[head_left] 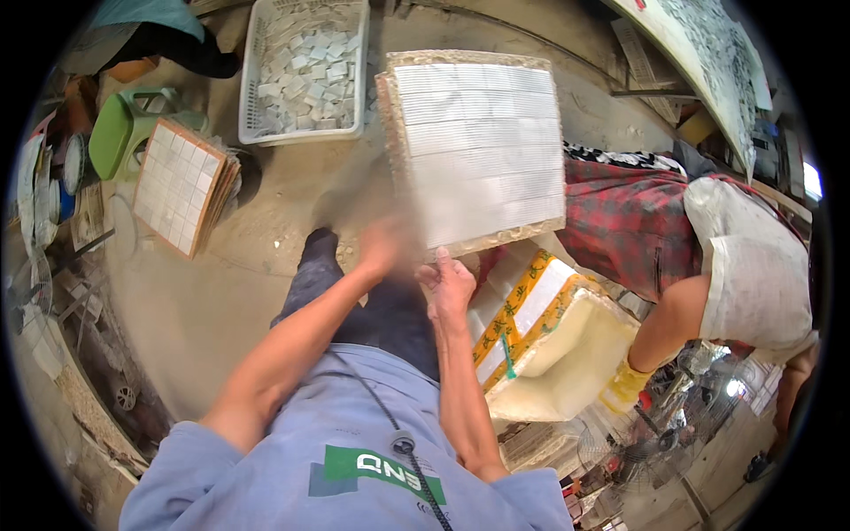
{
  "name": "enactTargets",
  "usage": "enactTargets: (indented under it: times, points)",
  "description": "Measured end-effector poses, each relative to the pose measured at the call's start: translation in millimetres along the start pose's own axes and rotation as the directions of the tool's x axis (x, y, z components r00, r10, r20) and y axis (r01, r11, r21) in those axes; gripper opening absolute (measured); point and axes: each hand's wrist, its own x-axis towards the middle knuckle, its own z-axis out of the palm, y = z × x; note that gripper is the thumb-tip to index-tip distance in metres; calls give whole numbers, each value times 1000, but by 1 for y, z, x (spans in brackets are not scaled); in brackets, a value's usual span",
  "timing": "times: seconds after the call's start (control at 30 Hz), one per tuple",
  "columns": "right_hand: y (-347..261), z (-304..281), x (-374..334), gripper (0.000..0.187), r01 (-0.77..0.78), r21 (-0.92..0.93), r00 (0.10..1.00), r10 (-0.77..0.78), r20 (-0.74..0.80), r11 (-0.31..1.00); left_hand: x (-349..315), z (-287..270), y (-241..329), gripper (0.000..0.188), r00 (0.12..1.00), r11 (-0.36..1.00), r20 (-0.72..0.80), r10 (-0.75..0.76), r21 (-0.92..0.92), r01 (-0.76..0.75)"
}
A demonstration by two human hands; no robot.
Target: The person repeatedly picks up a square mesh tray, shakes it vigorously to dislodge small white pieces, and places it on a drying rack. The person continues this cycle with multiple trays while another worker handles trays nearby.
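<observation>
A square board with a brown rim and rows of narrow white tile strips is in front of me, another brown edge showing along its left side. My right hand is closed at its lower edge, thumb and curled fingers against the rim. Smeared by motion, my left hand is by the board's lower left corner. A grey-brown blur surrounds it and reaches over the board, so its fingers and anything in them cannot be made out.
A white plastic basket of loose square tiles stands beyond. Tiled boards lean at left near a green stool. At right are a taped foam box, a co-worker in a yellow glove, and a fan.
</observation>
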Motion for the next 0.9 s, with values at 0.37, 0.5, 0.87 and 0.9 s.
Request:
enactTargets:
  times: [0.37, 0.5, 0.87, 0.9]
  points:
    - [-16, 74, -29, 20, 28, 171, 987, -54, 149, 985, -20, -44, 93, 46, 861, 464, 472, -189, -730, 502]
    - [-29, 68, -31, 25, -38, 30, 975, 30, 221, 999, -12, -43, 77, 44, 913, 528, 390, -123, -753, 393]
    - [-191, -62, 79, 38, 329, -843, 706, -704, -78, 424, -21, -30, 83, 42, 941, 520, 325, -99, -789, 327]
    - [-191, -72, 103, 41, 410, -649, 809, -584, -65, 640, -22, -28, 83, 42, 938, 528, 333, -97, -782, 332]
